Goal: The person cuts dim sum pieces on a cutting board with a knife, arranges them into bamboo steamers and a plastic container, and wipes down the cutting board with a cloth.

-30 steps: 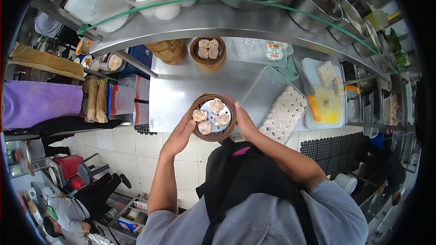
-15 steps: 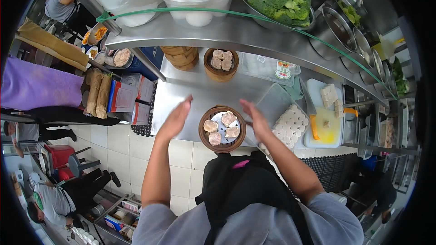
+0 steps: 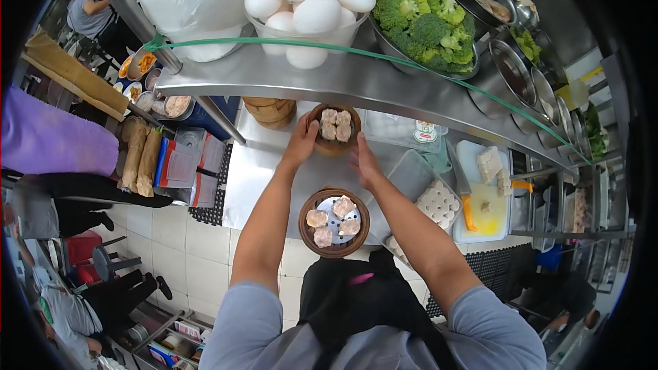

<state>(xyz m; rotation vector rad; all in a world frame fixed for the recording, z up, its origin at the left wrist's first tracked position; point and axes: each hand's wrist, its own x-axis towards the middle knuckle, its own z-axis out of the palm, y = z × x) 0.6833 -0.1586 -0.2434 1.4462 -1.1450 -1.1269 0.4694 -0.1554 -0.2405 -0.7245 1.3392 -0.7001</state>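
steamer basket (image 3: 334,149) has left hand (image 3: 301,142) curved at its side, grip unclear, right hand (image 3: 365,161) spread; best kept level.

We cannot tell whether the left hand (image 3: 301,140) grips the far steamer (image 3: 335,150) or only rests against it. The shelf (image 3: 288,83) hides the top of the steamer stack (image 3: 269,114), and the right forearm (image 3: 412,218) covers part of the round-filled tray (image 3: 410,170). The upper edge cuts off the plastic bag (image 3: 199,3); the box label (image 3: 425,132) is too small for us to read.
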